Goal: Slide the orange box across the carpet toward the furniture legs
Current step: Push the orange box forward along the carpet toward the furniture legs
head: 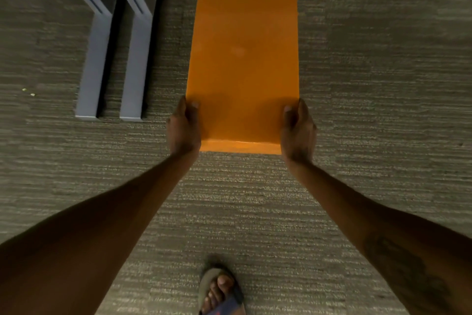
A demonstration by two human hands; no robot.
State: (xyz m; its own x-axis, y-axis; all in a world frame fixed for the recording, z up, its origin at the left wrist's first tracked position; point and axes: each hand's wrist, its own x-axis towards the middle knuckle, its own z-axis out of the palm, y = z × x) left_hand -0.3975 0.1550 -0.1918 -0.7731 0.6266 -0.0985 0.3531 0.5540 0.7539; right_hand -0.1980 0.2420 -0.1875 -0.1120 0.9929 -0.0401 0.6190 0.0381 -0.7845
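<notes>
Orange box (pixel 244 64) lay flat on ribbed grey carpet (pixel 370 84), just right of two grey furniture legs (pixel 115 59). Left hand (pixel 184 128) & right hand (pixel 298 130) clamped its near corners, thumbs on top. Smooth, glossy, stiff-looking; prob. light, should slide w/ low push.

Grey ribbed carpet (pixel 370 84), on which an orange box (pixel 242 59) is laid flat between the left hand (pixel 184 130) and right hand (pixel 298 130). Two grey furniture legs (pixel 112 69) are planted beyond and outboard of the left hand. A sandalled foot (pixel 219 291) is set nearer than both hands.
</notes>
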